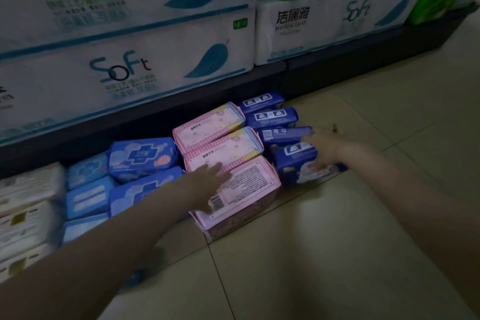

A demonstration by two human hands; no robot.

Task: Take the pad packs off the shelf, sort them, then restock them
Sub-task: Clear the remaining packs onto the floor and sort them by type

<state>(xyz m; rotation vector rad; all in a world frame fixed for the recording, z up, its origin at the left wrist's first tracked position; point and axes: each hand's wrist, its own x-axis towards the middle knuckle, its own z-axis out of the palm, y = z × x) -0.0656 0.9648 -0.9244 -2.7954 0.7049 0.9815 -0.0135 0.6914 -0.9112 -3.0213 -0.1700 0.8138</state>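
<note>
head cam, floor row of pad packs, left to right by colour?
White packs → light blue packs → blue cross packs → pink packs, left hand on them → dark blue packs, right hand at them.

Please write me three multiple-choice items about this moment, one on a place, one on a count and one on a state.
1. Where do the pad packs lie?
A. On the tiled floor before the shelf
B. In a trolley
C. On a counter

2. How many pink plastic pad packs are in the row?
A. One
B. Three
C. Six

3. How is the left hand?
A. Clenched in the air
B. Fingers straight, resting on a pink pack
C. Out of view

Answers:
1 A: the packs sit on the beige tiled floor against the dark base of the shelf.
2 B: three pink plastic pad packs lie one behind another.
3 B: the left hand lies flat on the nearest pink pack, while the right hand reaches the dark blue packs.
</note>
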